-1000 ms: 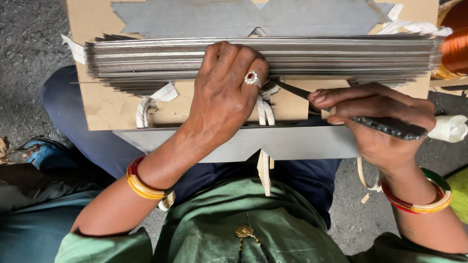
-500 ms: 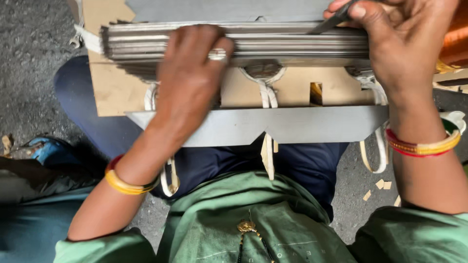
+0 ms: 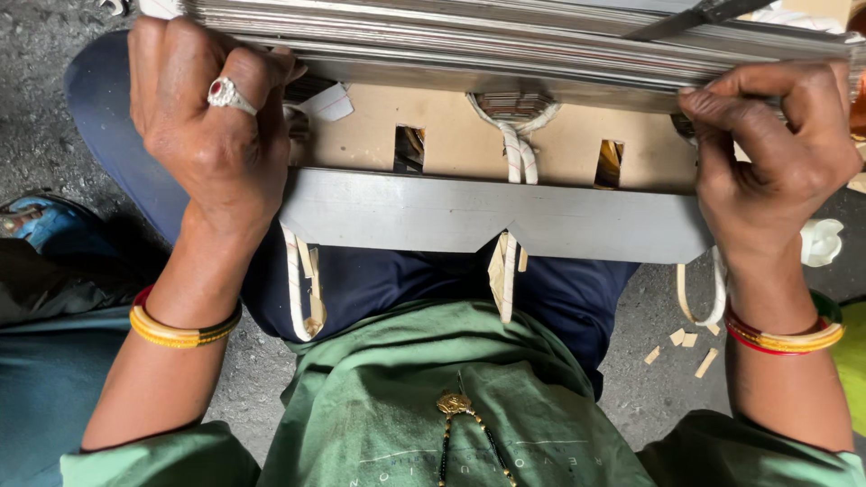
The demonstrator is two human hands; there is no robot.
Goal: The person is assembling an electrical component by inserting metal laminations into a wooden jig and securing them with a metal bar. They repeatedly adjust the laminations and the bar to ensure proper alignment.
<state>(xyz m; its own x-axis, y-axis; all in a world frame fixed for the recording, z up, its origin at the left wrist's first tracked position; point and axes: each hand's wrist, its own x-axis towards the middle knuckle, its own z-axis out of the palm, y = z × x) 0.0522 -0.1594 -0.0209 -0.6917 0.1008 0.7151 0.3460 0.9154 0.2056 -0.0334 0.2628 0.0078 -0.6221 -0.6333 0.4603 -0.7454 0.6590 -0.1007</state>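
Note:
A thick stack of thin grey metal sheets [image 3: 505, 41] lies across the top of the head view. My left hand [image 3: 207, 126], with a red-stoned ring, is closed over the stack's left end. At the stack's right end, my right hand [image 3: 776, 153] pinches the front edge of the sheets with bent fingers. Below the stack sits a brown board [image 3: 451, 144] with small slots, and a flat grey metal plate [image 3: 451, 212] with notched corners rests on my lap. White tape loops [image 3: 516, 144] tie the core at the middle.
A dark thin tool [image 3: 695, 16] lies slanted on top of the stack near the right. White tape ends [image 3: 302, 289] hang over my blue-clad lap. Small cardboard scraps [image 3: 686, 347] lie on the grey floor at the right. A blue object [image 3: 36, 221] sits at the left.
My right hand has let go of the dark tool, which now lies on the stack, and dropped to grip the stack's right end. My left hand slid from the middle to the left end.

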